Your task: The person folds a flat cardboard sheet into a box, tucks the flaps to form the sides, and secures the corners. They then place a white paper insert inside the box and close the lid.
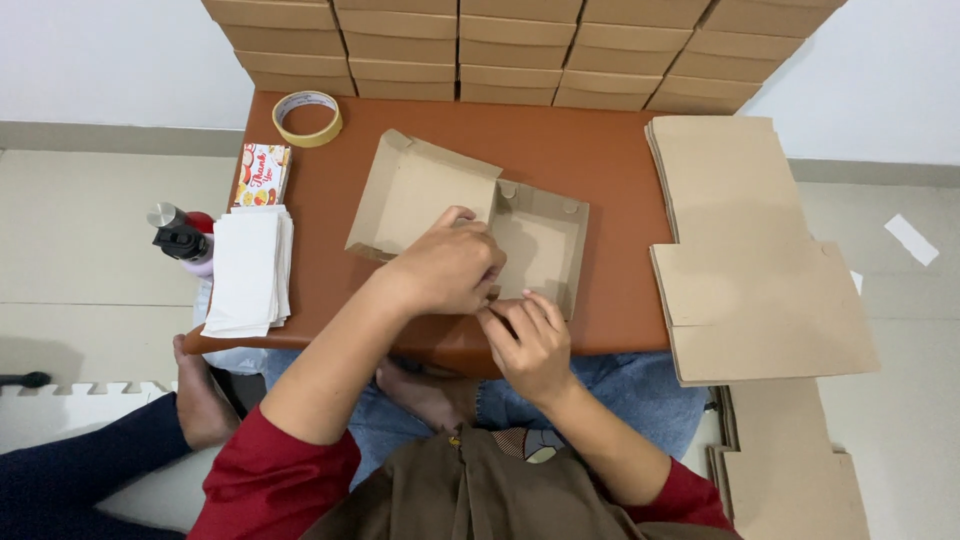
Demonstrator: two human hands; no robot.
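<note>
A brown cardboard box (540, 240) lies half folded on the low brown table (600, 160), its lid flap open to the left. My left hand (447, 265) presses on the box's near left corner, fingers curled over the wall. My right hand (530, 340) pinches the box's near front wall at the table's front edge. Both hands touch each other at that wall. The folded flap under my fingers is hidden.
Flat unfolded box blanks (750, 280) are stacked at the right, more on the floor (800, 470). Finished boxes (520, 50) are stacked along the back. A tape roll (307, 117), cards (261, 175), white paper stack (248, 270) and a bottle (180, 240) sit left. Another person's foot (200, 400) rests at lower left.
</note>
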